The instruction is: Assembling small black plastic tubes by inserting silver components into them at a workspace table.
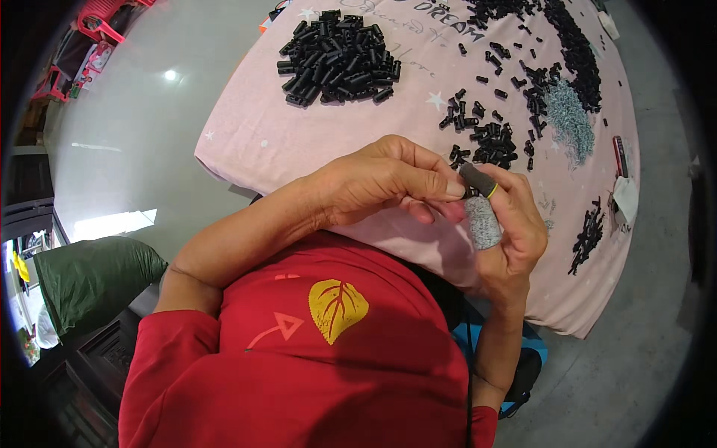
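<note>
My left hand (pixel 396 179) and my right hand (pixel 511 224) meet over the near edge of the pink cloth, both closed in a pinch. Between the fingertips is a small black plastic part (pixel 470 193), mostly hidden by them. On the right hand, the index finger wears a dark finger cot (pixel 478 179) with a yellow edge, and the thumb a grey knitted one (pixel 485 222). Just beyond the hands lies a small cluster of black plastic parts (pixel 494 144). A larger heap of black cylindrical pieces (pixel 340 63) sits farther left.
Pink cloth (pixel 276 142) covers the table. At the right are a long band of black parts (pixel 575 60), a pile of small silvery-blue pieces (pixel 570 119), thin black pieces (pixel 588 237) and a red-and-black tool (pixel 620 157). A green bag (pixel 93 280) stands left; red chairs (pixel 104 22) are farther back.
</note>
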`<action>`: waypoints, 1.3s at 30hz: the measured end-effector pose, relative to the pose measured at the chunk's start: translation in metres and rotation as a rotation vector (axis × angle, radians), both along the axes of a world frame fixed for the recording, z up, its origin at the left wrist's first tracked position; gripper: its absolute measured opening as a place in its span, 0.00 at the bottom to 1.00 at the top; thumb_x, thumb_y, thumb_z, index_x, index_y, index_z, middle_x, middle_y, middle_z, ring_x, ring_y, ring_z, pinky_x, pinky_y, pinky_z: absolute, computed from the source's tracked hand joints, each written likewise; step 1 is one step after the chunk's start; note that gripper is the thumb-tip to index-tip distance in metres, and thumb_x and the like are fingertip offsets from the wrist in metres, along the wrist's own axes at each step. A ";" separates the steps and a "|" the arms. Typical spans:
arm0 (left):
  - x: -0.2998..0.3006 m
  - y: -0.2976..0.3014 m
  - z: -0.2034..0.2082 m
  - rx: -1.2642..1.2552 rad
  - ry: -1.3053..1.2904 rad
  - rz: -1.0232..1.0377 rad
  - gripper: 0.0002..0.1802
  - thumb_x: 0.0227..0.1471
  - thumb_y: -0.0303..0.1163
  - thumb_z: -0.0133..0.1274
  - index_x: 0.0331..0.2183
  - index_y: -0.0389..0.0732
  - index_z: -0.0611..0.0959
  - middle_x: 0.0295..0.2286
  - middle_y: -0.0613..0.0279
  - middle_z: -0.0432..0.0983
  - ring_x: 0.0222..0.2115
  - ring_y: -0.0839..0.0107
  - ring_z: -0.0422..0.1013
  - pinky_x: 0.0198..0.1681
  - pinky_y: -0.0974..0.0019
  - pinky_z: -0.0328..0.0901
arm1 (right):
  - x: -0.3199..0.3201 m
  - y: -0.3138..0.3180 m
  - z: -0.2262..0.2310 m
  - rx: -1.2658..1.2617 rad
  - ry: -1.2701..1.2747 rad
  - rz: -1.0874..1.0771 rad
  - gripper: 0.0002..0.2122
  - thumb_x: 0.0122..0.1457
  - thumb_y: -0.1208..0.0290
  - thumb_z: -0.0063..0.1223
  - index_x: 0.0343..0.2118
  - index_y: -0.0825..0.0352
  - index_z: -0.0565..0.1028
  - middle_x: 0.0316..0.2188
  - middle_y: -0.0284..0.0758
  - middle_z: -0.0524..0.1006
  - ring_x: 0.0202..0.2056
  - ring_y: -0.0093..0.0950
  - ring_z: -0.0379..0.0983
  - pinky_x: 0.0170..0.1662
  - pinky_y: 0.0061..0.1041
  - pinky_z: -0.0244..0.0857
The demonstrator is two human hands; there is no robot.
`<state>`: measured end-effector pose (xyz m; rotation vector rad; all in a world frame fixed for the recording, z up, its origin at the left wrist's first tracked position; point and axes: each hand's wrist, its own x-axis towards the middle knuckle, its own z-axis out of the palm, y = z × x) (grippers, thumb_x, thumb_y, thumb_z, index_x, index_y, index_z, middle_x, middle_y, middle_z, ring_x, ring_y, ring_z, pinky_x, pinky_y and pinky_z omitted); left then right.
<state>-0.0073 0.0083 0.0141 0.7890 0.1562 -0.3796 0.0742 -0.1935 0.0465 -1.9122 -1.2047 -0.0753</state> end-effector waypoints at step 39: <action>-0.001 -0.006 -0.010 0.054 -0.058 0.003 0.14 0.59 0.32 0.63 0.43 0.33 0.88 0.38 0.60 0.85 0.39 0.76 0.79 0.41 0.73 0.75 | 0.000 0.002 -0.010 -0.008 -0.262 -0.024 0.21 0.42 0.77 0.70 0.43 0.74 0.81 0.36 0.43 0.80 0.33 0.39 0.76 0.37 0.32 0.72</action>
